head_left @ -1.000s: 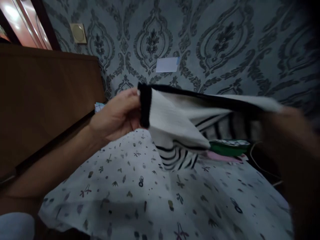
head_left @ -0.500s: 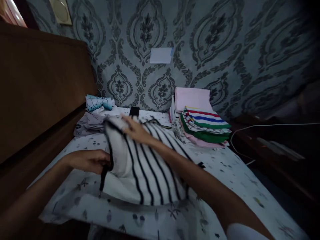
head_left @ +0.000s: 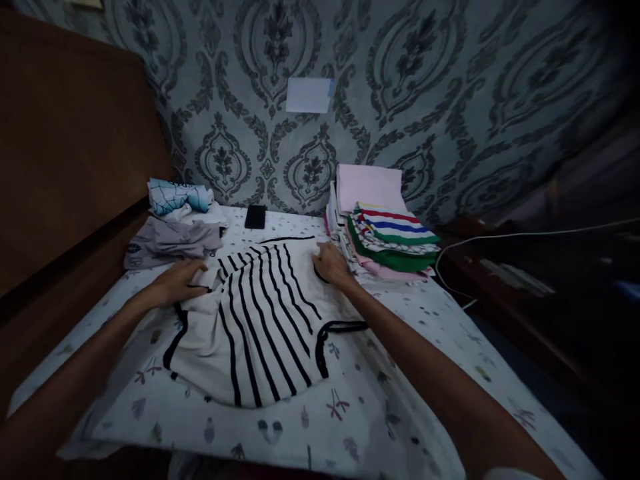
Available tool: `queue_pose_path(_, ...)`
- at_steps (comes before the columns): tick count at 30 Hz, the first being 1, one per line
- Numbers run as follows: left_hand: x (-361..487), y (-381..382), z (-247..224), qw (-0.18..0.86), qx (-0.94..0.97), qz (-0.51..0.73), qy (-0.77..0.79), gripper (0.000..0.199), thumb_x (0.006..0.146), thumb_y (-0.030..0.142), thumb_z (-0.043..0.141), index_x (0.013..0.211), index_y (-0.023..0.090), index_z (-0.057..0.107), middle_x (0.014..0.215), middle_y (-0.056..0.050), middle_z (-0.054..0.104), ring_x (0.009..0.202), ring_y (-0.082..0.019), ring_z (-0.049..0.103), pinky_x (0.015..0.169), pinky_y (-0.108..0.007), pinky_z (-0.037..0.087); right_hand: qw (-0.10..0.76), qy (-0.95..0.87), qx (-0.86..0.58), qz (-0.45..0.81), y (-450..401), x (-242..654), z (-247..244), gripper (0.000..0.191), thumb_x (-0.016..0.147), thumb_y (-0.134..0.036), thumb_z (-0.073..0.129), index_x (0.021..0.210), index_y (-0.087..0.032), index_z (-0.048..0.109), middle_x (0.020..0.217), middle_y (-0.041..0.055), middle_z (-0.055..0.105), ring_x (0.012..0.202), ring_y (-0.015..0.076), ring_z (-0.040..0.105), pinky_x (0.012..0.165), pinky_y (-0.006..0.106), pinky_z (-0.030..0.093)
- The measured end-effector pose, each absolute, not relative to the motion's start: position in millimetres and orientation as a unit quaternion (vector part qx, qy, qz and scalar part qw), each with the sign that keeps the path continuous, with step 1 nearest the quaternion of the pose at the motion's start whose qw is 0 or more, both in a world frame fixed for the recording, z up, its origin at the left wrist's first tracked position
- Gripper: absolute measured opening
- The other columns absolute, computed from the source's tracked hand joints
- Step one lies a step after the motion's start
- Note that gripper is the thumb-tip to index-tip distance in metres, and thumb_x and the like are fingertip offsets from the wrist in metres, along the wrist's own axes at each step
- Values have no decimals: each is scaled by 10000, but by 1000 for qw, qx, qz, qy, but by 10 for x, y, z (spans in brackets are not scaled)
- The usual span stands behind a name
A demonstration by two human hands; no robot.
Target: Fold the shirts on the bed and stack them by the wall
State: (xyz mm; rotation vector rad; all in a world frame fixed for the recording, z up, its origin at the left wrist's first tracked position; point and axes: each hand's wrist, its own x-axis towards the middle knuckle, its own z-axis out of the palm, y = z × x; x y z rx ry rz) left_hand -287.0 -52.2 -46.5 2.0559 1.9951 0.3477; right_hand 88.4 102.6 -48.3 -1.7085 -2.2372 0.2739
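Observation:
A white sleeveless top (head_left: 270, 313) with black stripes and black trim lies spread on the patterned sheet, with some creases at its left side. My left hand (head_left: 177, 283) grips the top's left edge, thumb and fingers bent round the cloth. At the far right edge, my right hand (head_left: 331, 265) has its fingers curled on the fabric next to the black trim. What the fingertips pinch is partly hidden.
A stack of folded clothes (head_left: 393, 237) stands at the back right. Crumpled grey cloth (head_left: 170, 241) and a blue-and-white garment (head_left: 180, 197) lie at the back left. A black phone-like object (head_left: 255, 217) rests near the wall. A white cable (head_left: 500, 237) runs along the right.
The striped top, lifted and bunched before, now lies flatter on the sheet. My left hand has come out of its opening to the left edge; my right hand has moved right. The view has shifted slightly.

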Motion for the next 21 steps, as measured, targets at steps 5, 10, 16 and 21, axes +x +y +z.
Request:
queue_pose_path(5, -2710, -471, -384, 58, 740, 15, 670, 337, 838, 305, 475, 1121, 199, 625, 1159, -124, 619, 1084, -310, 589, 892, -395, 470, 134, -731, -661, 104, 1433, 860, -598, 613, 900, -398, 604, 1363, -9, 499, 1371, 272, 564, 1299, 342, 523, 1018, 405, 432)
queue_pose_path(10, -2959, -38, -67, 176, 760, 94, 618, 218, 808, 271, 484, 958, 196, 622, 967, -51, 666, 954, -249, 616, 817, -312, 481, 151, -724, -665, 103, 1594, 808, -587, 375, 875, -278, 589, 1221, -143, 644, 1223, 159, 686, 1156, 282, 626, 939, 342, 468)
queue_pose_path(16, -3263, 717, 307, 39, 565, 299, 768, 326, 856, 252, 491, 1152, 122, 539, 941, -67, 654, 814, -201, 588, 733, -304, 472, 251, -693, -674, 46, 1540, 1005, -439, 456, 951, -258, 367, 1347, -89, 520, 1250, 212, 653, 1170, 318, 608, 983, 431, 456)
queue_pose_path(21, -2996, 594, 260, 11, 615, 286, 735, 343, 826, 234, 529, 1151, 126, 557, 1065, -94, 649, 928, -215, 595, 844, -328, 462, 307, -754, -581, 21, 1131, 1150, -516, 561, 909, -324, 468, 1409, -73, 428, 1419, 219, 534, 1353, 312, 467, 1111, 460, 384)
